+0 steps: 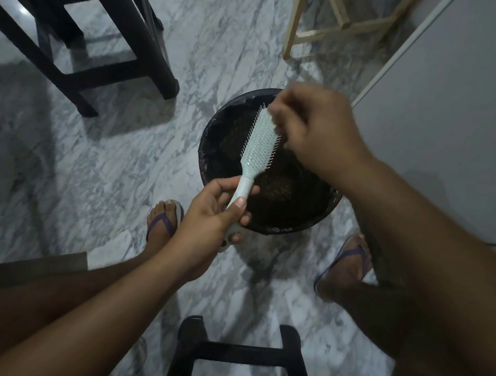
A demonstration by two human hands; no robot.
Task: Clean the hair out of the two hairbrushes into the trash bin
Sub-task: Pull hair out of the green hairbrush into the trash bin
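A pale green hairbrush [259, 141] is held over the round black trash bin [214, 146], its bristles facing up and to the right. My left hand [213, 217] grips the brush by its handle. My right hand [315, 134] sits at the far end of the brush head with its fingers pinched together against the bristles; it is blurred, and I cannot make out hair between the fingers. The bin has a dark liner and brownish contents inside. A second hairbrush is not visible.
The floor is grey-veined marble. A black stool [85, 44] stands at the upper left, another black stool [241, 354] at the bottom centre. A light wooden frame [336, 22] is behind the bin. A white panel [445, 126] is on the right. My feet in sandals flank the bin.
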